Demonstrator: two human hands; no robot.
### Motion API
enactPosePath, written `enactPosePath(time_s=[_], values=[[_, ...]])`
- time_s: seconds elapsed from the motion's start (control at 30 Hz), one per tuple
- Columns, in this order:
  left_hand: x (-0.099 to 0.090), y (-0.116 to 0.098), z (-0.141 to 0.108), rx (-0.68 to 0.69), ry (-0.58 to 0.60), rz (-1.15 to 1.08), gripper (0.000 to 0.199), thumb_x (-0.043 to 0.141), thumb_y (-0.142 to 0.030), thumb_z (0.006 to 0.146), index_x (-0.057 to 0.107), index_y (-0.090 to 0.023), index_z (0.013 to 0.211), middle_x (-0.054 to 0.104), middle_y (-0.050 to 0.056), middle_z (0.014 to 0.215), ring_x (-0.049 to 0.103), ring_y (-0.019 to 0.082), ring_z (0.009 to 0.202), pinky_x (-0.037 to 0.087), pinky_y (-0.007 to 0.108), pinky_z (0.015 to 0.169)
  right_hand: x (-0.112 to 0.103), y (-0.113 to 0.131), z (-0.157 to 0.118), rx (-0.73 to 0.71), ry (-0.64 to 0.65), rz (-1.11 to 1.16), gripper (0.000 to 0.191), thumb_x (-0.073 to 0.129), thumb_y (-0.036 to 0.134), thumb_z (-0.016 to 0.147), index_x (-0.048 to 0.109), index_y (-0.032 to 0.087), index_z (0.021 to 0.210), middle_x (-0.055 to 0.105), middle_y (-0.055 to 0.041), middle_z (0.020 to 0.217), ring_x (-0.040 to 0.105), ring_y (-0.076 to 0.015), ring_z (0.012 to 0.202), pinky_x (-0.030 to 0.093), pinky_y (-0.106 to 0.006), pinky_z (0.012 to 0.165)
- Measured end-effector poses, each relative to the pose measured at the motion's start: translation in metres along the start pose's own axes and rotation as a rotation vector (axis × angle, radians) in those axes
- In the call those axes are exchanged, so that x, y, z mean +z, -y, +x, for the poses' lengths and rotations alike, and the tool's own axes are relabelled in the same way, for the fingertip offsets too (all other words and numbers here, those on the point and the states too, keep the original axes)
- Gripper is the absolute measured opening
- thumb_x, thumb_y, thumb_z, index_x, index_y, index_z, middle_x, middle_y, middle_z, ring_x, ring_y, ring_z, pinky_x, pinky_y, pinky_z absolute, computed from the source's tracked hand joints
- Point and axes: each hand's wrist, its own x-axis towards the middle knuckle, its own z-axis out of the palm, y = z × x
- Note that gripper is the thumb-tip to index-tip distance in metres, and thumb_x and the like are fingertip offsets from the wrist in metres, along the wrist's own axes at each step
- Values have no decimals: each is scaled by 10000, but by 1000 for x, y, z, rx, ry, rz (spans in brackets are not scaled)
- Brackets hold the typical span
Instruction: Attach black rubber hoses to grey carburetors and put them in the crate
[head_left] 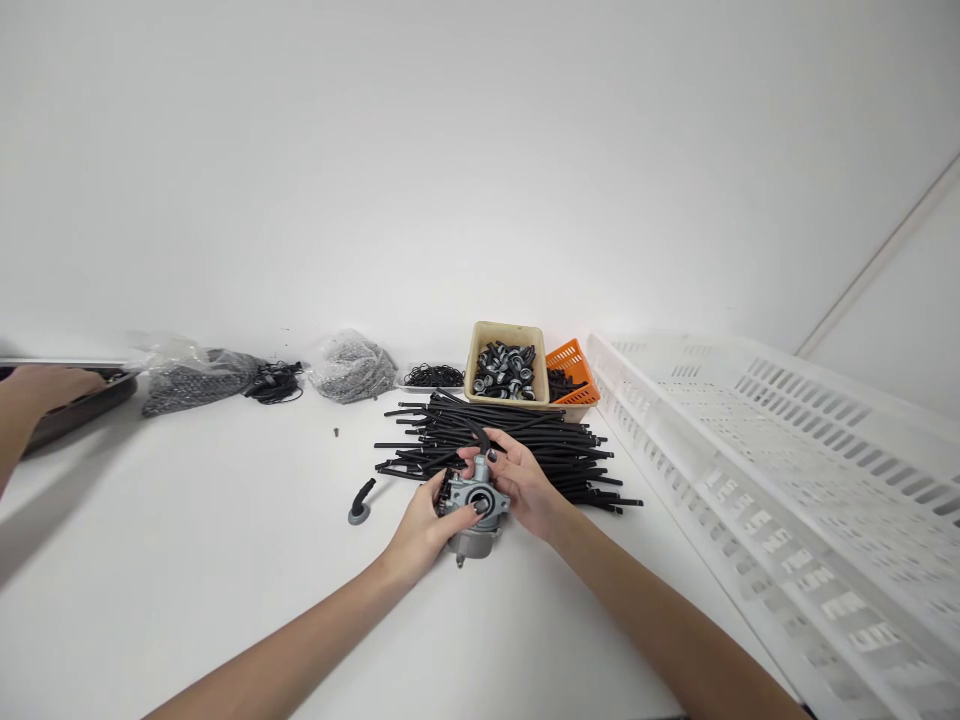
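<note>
My left hand (424,517) is closed around a grey metal carburetor (474,543), its thumb lying across the round bore. The carburetor is held up over the white table, bowl side down. At its top, my right hand (523,484) pinches a cap with a bent black rubber boot (481,438); the fingers partly hide where cap and body meet. Another such cap (360,503), grey with a black boot, lies on the table to the left. Just behind my hands a pile of black rubber hoses (510,425) is spread out.
Behind the hoses stand a beige bin (478,338) of caps and an orange basket (589,375) of black parts. A tray of black rings (433,376) and plastic bags (352,366) line the wall. White crates (720,520) flank the right. Another person's hand (56,385) reaches into a dark tray (82,412).
</note>
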Motion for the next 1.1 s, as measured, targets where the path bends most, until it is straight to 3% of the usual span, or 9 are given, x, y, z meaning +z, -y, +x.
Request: enactPosePath(time_s=[0.13,0.5,0.77,0.97,1.1], values=[[0,0,0,10,2,-33,517,789,-407,613,574,-127,990,652,45,867,558,161,774,437,265,697,-1,1,0,34,18,82,421,778,312,704,566,215,1054,734,-51,893,698,-193,830,535,-281,697],[0,1,0,-4,1,-54,500,791,-417,600,572,-135,950,615,22,801,538,156,736,418,266,663,-9,0,2,12,121,26,359,822,257,680,694,185,1008,702,-34,959,685,-167,876,534,-275,804],[0,-1,-1,-4,-2,-33,494,789,-404,588,576,-134,943,618,27,813,540,163,752,409,264,673,-7,2,1,40,80,2,318,807,286,699,701,162,972,706,-54,930,676,-163,855,530,-286,807],[1,-3,-2,-5,3,-35,498,793,-400,585,585,-138,954,637,28,818,557,166,744,415,258,659,-3,3,0,47,42,-18,329,843,315,654,687,168,904,698,-37,874,679,-151,801,524,-245,726],[2,-4,-2,-8,-11,-23,498,788,-397,593,588,-134,965,650,37,833,567,170,759,431,259,676,-1,5,-1,69,25,-31,427,860,321,628,690,173,991,696,-30,880,674,-135,786,510,-238,723]])
